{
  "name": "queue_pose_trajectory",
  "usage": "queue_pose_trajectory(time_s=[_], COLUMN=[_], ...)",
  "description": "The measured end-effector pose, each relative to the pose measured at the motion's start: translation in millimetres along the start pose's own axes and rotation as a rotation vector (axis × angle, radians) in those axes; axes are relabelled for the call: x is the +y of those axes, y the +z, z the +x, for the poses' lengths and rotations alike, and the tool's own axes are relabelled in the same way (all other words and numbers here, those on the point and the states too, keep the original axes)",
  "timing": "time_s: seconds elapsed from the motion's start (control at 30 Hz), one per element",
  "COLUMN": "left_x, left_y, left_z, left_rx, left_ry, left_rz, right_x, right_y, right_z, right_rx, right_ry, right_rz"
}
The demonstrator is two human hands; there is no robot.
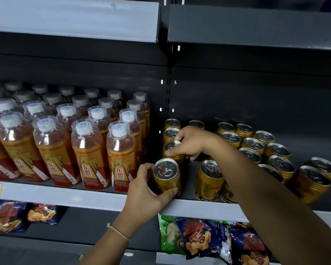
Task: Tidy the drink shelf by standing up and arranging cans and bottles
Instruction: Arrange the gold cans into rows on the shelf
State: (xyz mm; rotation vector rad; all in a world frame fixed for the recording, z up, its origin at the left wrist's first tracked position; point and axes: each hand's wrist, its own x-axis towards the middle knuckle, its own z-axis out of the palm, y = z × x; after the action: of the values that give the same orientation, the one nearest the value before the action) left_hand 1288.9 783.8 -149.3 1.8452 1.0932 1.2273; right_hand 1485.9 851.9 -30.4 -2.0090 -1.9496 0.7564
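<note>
On the dark drink shelf [88, 196], my left hand [145, 190] grips a gold can [166, 176] that stands upright at the front edge. Just behind it, my right hand [189, 144] holds the rim of a second gold can [172, 150] in the same left-hand column. Two more cans [172, 124] stand further back in that column. Another gold can [208, 180] stands at the front to the right of my left hand, partly hidden by my right forearm. Several upright gold cans [275, 152] fill the right part of the shelf.
Rows of orange drink bottles with white caps [88, 150] stand upright on the left half of the shelf. Snack bags [208, 240] lie on the shelf below. An upper shelf [73, 18] overhangs. Bare shelf floor shows between the can columns.
</note>
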Motion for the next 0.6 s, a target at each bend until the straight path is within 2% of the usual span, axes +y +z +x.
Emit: queue_pose_trajectory(time_s=[0.2, 0.3, 0.47, 0.6], left_x=[0, 0, 2, 7], left_y=[4, 5, 2, 4], left_z=[3, 6, 9, 8], left_rx=[-0.066, -0.105, -0.147, -0.136], left_ry=[-0.006, -0.023, -0.055, -0.056], left_rz=[0.002, 0.011, 0.037, 0.098], right_x=[-11, -15, -18, -14], right_y=[16, 22, 22, 18], right_z=[-3, -3, -1, -6], right_rx=[0.255, 0.349, 0.366, 0.316], right_ry=[0.026, 0.014, 0.004, 0.020], right_rz=[-0.235, -0.256, -0.261, -0.253])
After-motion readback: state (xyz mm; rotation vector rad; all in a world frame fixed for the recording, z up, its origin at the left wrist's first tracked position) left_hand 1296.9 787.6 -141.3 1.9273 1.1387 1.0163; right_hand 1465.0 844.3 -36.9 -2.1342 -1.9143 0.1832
